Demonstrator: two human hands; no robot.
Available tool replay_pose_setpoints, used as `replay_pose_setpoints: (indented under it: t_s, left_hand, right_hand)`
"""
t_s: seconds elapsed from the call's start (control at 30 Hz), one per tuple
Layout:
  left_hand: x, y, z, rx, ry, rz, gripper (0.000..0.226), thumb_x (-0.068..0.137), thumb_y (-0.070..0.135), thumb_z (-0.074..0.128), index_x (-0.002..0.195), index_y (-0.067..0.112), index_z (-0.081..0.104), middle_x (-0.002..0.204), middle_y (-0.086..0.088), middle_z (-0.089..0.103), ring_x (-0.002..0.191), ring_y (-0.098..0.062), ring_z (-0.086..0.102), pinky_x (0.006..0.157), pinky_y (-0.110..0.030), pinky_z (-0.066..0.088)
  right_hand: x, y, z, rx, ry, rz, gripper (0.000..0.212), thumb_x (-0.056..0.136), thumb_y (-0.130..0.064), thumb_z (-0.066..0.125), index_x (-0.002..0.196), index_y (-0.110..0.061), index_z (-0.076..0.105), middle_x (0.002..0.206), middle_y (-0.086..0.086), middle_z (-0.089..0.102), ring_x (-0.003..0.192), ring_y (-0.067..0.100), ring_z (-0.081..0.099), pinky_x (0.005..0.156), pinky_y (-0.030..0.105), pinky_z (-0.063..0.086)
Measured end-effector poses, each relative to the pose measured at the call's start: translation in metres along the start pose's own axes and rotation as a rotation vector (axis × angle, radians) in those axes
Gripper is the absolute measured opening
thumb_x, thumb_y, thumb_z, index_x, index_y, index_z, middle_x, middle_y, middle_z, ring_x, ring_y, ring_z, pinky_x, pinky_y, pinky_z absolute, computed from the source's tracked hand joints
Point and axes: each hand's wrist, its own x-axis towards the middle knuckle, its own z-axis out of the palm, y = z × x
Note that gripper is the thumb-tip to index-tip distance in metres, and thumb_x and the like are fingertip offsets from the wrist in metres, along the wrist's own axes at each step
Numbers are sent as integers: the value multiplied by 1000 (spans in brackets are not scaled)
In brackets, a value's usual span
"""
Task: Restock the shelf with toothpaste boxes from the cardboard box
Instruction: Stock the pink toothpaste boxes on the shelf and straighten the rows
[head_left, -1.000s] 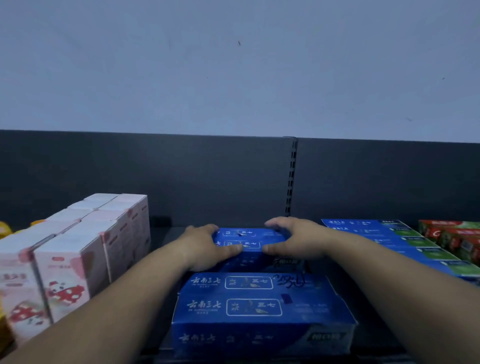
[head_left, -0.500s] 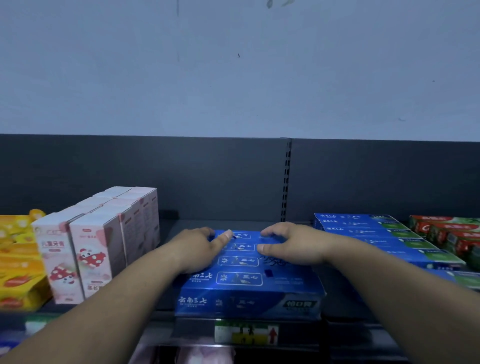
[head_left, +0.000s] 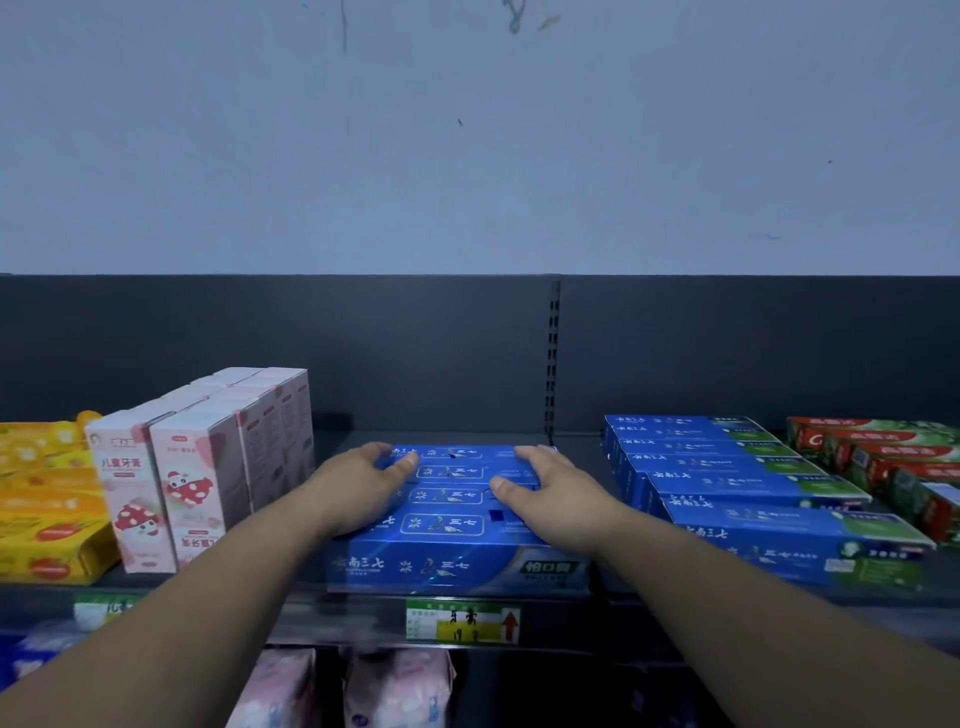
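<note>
Blue toothpaste boxes (head_left: 457, 527) lie flat in a tight row of about five on the shelf (head_left: 332, 618), long sides across, front one at the shelf lip just above the price tag (head_left: 462, 621). The left hand (head_left: 363, 486) lies palm down on the left end of the row and the right hand (head_left: 553, 493) on the right end. Fingers on both are loosely bent over the box tops, reaching toward the back box, with nothing pinched or lifted, so both read as released and pressing rather than grasping. The cardboard box is not in view. Pink boxes (head_left: 197, 483) stand upright just left of the row with a dark gap between, and yellow packs (head_left: 41, 512) sit further left. Blue-green boxes (head_left: 727, 491) lie in a row to the right, red boxes (head_left: 883, 460) beyond them. Judgement: the step looks like squaring and seating the row. The boxes should be light, thin card, stiff lengthwise but easy to dent at the faces, and the glossy print is likely a bit slippery. Best hold is at the short ends, squeezing inward so the row moves as one block; pressing mid-face risks crushing, and a loose squeeze lets middle boxes drop out.
</note>
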Motion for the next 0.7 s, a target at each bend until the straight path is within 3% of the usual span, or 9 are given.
replay_pose_setpoints:
  t_s: [0.3, 0.53, 0.7]
  left_hand:
    - [-8, -5, 6, 25, 25, 37, 62, 93, 55, 46, 144, 20, 40, 146, -7, 45, 130, -23, 46, 102, -26, 35]
    - [4, -15, 13, 77, 6, 56, 66, 93, 59, 43, 144, 17, 38, 149, -7, 36, 131, -23, 42, 105, -29, 33]
    - [10, -12, 7, 267, 8, 118, 58, 92, 62, 37, 135, 24, 43, 151, -6, 29, 137, -28, 29, 110, -39, 30]
  right_hand:
    - [-3, 1, 3, -12, 33, -2, 68, 95, -56, 47, 152, -29, 24, 163, -9, 8, 149, 13, 12, 118, 32, 17]
    - [-3, -3, 5, -94, 55, 50, 68, 95, -58, 43, 153, -27, 24, 162, -10, 8, 148, 14, 17, 116, 31, 18]
    - [-4, -6, 5, -138, 92, 76, 58, 93, -60, 46, 145, -34, 37, 157, -14, 20, 139, 15, 33, 111, 32, 28]
